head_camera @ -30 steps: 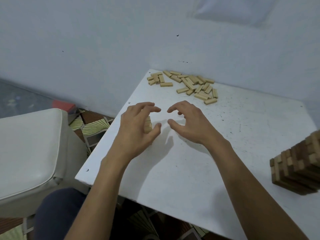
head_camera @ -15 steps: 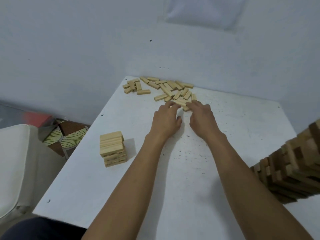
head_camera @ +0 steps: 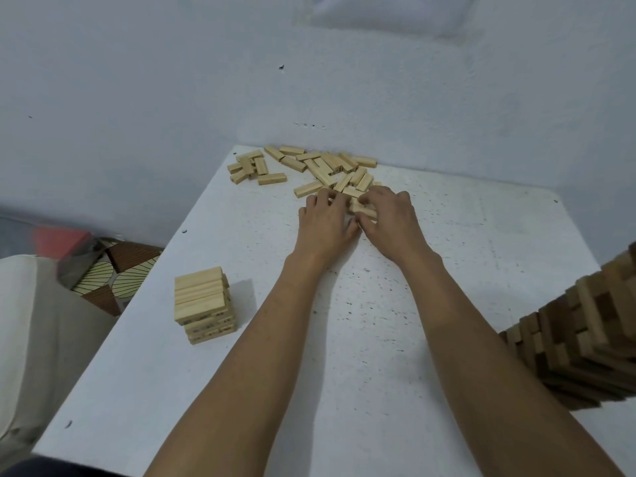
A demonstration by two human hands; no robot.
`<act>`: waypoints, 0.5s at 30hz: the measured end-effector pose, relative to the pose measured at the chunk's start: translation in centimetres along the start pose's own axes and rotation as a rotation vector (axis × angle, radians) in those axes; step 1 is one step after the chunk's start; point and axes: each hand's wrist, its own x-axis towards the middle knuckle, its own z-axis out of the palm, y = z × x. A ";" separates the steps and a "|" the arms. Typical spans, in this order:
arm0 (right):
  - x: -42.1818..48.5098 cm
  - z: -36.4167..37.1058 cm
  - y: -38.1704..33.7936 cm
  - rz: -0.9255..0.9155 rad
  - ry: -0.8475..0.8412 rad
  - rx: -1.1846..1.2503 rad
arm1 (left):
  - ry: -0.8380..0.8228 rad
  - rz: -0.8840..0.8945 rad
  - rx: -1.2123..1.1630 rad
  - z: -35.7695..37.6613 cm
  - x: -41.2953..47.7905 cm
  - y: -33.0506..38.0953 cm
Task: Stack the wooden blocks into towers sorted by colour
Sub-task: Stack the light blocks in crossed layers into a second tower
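A heap of loose light wooden blocks (head_camera: 309, 166) lies at the far edge of the white table (head_camera: 344, 373). Both hands reach into its near side. My left hand (head_camera: 325, 222) has its fingers curled onto blocks at the heap's edge. My right hand (head_camera: 390, 218) grips a light block (head_camera: 361, 210) between thumb and fingers. A short tower of light blocks (head_camera: 203, 304) stands at the table's left. A taller, leaning tower of dark and mixed brown blocks (head_camera: 592, 332) stands at the right edge, partly cut off.
A grey wall (head_camera: 309, 80) rises right behind the table. To the left are a pale cushioned seat (head_camera: 31, 339), a patterned box (head_camera: 113, 270) on the floor and a red object (head_camera: 58, 235). The table's left edge runs close to the light tower.
Both hands left the light tower at the left and reached forward to the heap. The right hand has closed on a block. The view shifted, showing more of the dark tower.
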 end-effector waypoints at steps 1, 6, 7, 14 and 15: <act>0.0 -0.1 0.0 0.001 -0.007 0.021 | -0.006 0.002 -0.001 0.0 0.2 -0.1; 0.2 -0.6 -0.1 -0.014 -0.029 0.007 | -0.016 -0.002 -0.016 0.0 0.3 0.0; 0.0 -0.7 -0.1 -0.011 -0.035 0.018 | -0.026 0.001 -0.020 -0.1 0.2 0.0; -3.1 -0.9 -0.3 0.004 -0.072 0.119 | -0.144 0.061 -0.015 -1.0 -2.1 0.2; -3.7 -1.0 -0.4 -0.005 -0.073 0.136 | -0.147 0.070 -0.018 -1.2 -2.7 0.3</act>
